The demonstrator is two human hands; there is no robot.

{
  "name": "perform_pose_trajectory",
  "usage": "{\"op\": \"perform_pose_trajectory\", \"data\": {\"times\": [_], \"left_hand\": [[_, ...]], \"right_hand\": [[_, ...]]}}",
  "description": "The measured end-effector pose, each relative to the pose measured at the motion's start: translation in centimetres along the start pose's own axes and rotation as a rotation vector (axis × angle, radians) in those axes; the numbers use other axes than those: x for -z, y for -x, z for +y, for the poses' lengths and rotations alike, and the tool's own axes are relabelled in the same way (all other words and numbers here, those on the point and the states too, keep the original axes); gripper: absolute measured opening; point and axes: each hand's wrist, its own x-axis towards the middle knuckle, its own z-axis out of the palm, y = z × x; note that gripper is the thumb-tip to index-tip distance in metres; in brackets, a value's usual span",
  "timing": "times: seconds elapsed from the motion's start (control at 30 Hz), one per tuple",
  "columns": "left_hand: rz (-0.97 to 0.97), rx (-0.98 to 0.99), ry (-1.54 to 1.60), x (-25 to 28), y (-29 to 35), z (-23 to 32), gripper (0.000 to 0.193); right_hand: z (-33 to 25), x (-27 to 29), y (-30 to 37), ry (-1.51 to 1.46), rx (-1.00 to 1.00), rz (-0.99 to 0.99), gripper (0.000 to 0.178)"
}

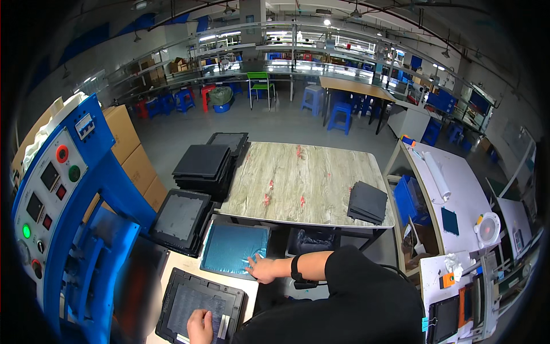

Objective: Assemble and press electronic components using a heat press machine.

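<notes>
Indoors, black tray [168, 304], pale worktop [182, 261], grey floor [275, 127]

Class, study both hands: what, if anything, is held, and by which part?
It cannot be told: the right hand is at the teal panel's near-right corner; the left hand curls over the black tray, its grip hidden.

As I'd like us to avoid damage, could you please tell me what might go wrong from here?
The right hand touches the blue sheet near its corner, so the sheet might shift or crease. The stack of black trays sits unevenly, so a bump could make it slide.
</notes>
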Motion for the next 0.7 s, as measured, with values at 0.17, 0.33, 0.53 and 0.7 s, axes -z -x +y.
{"op": "perform_pose_trajectory", "data": {"times": [0.17,0.33,0.53,0.7], "left_hand": [[-0.038,0.000,0.035,0.1,-0.6,1.2,0.018],[-0.104,0.010,0.118,0.3,-1.5,2.4,0.017],[-0.211,0.047,0.278,-1.2,-3.9,1.8,0.027],[-0.262,0.612,1.058,-6.4,-9.7,0.3,0.050]], "right_hand": [[0.6,1.0,-0.3,0.013,0.067,0.044,0.071],[2.0,3.3,-0.8,-0.196,0.132,-0.057,0.063],[2.7,7.3,1.1,-0.404,0.175,0.084,0.059],[2.5,12.5,3.9,-0.705,0.066,0.059,0.061]]}}
